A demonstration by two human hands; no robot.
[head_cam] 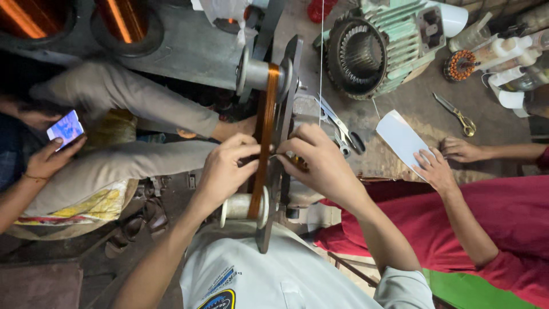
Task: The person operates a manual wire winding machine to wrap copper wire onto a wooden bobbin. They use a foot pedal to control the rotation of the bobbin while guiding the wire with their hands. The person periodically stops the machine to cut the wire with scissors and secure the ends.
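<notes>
Far left of the winding jig (278, 143): another person's hand around a lit phone (66, 128), above a patterned cushion (86, 203). No open container with readable contents in view; only two dark round rims at top left, glowing orange inside, contents unclear.

Just left of the jig: left hand (224, 169), fingers curled and pinched on the copper wire coil (263, 134). Coil stretched as a flat orange band between the jig's upper and lower spools, at frame centre. Probably light, springy as a bundle, fine strands easily kinked and enamel easily scratched; best gripped across the whole band near a spool, never by single strands.

Just right of the jig: right hand (320, 160), closed on the band's edge and a small part there, almost touching the left hand.

Further right: pliers (342, 130) on the table (400, 97), a green motor housing (380, 48) above, white sheet (403, 140) under a co-worker's hands, scissors (457, 114), white bottles (509, 71) at far right, contents hidden.
</notes>
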